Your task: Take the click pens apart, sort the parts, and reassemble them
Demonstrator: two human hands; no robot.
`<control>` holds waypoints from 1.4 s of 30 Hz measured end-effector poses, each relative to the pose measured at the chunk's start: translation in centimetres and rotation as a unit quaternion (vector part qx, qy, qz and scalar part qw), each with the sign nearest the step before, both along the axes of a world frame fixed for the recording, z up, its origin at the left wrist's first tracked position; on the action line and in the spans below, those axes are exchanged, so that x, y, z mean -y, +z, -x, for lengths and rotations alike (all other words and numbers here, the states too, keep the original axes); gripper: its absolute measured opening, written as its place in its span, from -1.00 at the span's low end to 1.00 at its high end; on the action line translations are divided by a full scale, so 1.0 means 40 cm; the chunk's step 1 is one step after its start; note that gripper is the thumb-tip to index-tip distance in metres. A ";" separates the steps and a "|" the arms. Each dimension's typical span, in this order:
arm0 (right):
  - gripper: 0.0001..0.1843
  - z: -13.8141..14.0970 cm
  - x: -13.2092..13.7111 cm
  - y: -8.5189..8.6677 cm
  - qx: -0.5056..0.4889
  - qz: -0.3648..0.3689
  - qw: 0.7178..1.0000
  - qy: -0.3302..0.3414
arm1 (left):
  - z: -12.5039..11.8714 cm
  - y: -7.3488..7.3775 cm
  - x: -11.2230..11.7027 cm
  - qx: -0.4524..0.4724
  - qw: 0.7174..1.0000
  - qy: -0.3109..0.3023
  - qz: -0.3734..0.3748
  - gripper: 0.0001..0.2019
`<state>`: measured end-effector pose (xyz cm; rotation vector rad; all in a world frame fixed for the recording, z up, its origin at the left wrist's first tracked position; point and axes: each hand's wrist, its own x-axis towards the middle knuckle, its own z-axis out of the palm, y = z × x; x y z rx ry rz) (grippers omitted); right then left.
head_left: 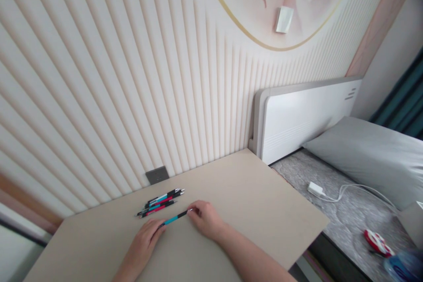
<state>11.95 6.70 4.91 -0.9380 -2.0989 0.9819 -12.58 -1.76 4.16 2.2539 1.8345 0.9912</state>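
A blue and black pen [175, 218] is held level between my two hands, just over the beige table. My left hand [147, 237] pinches its blue end. At the black tip end, the fingers of my right hand [205, 217] are closed on it. Just beyond my left hand, several pens [159, 202] with blue, red and black barrels lie side by side in a loose pile, their tips toward the right.
The beige table [244, 189] stands against a ribbed wall with a dark socket plate [157, 175]. To the right is a bed with a white headboard [297, 119], a grey pillow [370, 154], a white charger [315, 189] with cable, a red-and-white object [378, 243] and a bottle [405, 266].
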 end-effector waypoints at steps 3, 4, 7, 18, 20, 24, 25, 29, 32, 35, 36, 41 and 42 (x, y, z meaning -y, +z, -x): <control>-0.79 0.000 0.000 0.002 -0.024 0.013 1.000 0.005 | -0.001 -0.002 0.000 -0.002 1.000 0.001 0.003 -0.57; -0.80 0.000 0.000 0.002 -0.032 0.013 0.999 0.003 | -0.001 -0.004 0.000 -0.003 1.000 0.002 -0.001 -0.57; -0.81 0.001 -0.005 0.001 -0.049 0.014 0.999 -0.009 | 0.001 -0.011 -0.001 -0.008 1.000 0.003 -0.013 -0.59; -0.76 -0.032 -0.044 0.000 -0.026 -0.026 0.996 -0.078 | 0.000 -0.017 0.000 -0.008 1.000 0.017 -0.008 -0.60; -0.74 -0.048 -0.059 0.002 -0.001 -0.028 0.995 -0.092 | 0.000 -0.017 0.000 -0.005 1.000 0.017 0.001 -0.60; -0.74 -0.082 -0.091 0.003 0.030 -0.048 0.992 -0.111 | -0.001 -0.017 0.000 0.002 1.000 0.024 0.012 -0.60; -0.73 -0.091 -0.097 0.003 0.038 -0.057 0.991 -0.113 | -0.002 -0.017 0.001 0.003 1.000 0.026 0.015 -0.60; -0.71 -0.113 -0.113 -0.004 0.077 -0.066 0.987 -0.123 | -0.012 -0.013 0.010 0.010 0.999 0.032 0.031 -0.62; -0.76 -0.120 -0.119 -0.015 0.097 -0.058 0.986 -0.126 | -0.020 -0.007 0.017 0.018 0.999 0.030 0.039 -0.66; -0.81 -0.123 -0.124 -0.027 0.108 -0.057 0.985 -0.124 | -0.028 0.000 0.022 0.023 0.998 0.028 0.049 -0.68; -0.82 -0.124 -0.125 -0.031 0.112 -0.058 0.984 -0.123 | -0.030 0.002 0.024 0.024 0.998 0.028 0.050 -0.69; -0.82 -0.123 -0.130 -0.052 0.138 -0.043 0.982 -0.121 | -0.037 0.008 0.031 0.032 0.998 0.034 0.051 -0.73; -0.81 -0.123 -0.130 -0.056 0.141 -0.037 0.982 -0.121 | -0.038 0.008 0.033 0.032 0.998 0.035 0.052 -0.74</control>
